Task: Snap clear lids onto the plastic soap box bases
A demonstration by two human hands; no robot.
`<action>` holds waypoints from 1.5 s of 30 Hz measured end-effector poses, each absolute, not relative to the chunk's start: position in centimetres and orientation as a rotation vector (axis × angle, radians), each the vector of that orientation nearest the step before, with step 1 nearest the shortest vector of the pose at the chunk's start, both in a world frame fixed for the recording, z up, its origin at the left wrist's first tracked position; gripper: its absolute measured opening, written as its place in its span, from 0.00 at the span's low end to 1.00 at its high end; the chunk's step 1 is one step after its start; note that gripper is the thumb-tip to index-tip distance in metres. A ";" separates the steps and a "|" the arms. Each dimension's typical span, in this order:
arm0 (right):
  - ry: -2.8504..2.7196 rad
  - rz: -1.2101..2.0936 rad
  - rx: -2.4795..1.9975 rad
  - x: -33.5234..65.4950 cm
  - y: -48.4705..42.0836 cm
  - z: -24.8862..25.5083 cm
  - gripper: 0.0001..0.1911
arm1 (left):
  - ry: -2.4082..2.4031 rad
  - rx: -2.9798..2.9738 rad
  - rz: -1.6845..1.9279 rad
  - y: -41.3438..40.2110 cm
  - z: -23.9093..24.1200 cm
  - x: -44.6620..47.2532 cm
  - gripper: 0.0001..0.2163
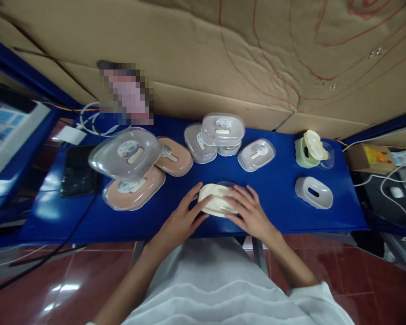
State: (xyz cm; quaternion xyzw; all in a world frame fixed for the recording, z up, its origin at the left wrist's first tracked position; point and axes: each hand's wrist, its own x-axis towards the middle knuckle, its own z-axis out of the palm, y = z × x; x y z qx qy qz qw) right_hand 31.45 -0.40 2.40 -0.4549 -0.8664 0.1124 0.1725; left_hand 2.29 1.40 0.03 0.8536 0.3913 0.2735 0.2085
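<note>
Between my two hands, close to the front of the blue table, is a shallow cream oval plastic piece [216, 205] with a raised, wavy surface. My left hand [186, 210] grips its left end, with the thumb and fingers at the rim. Over its right end lies my right hand [248, 207], fingers bent and slightly spread against it. A bit of clear plastic [226, 184] shows behind the cream piece, partly hidden by it. To the right stand a pale grey oval box [320, 196] with a slot and a green box [302, 153] with a similar cream piece [314, 141] leaning on it.
Clear-covered grey boxes [223, 128] are stacked at the back, with one more grey box [256, 155] beside them. At left, a large grey box [122, 158] rests on peach boxes [135, 194]. A black tablet-like slab [77, 171] and white cables [91, 119] lie farther left.
</note>
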 end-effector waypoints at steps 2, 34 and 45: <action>-2.583 0.267 -1.212 28.9 0.7 2.0 0.27 | 1.081 2.428 0.740 1.8 0.1 1.9 0.31; -2.226 0.398 -1.327 31.4 0.2 0.6 0.33 | 0.968 2.618 0.748 2.8 -0.5 3.2 0.27; -1.827 -0.228 -2.010 40.9 -0.8 1.9 0.32 | 0.943 2.674 0.695 2.5 1.1 0.7 0.06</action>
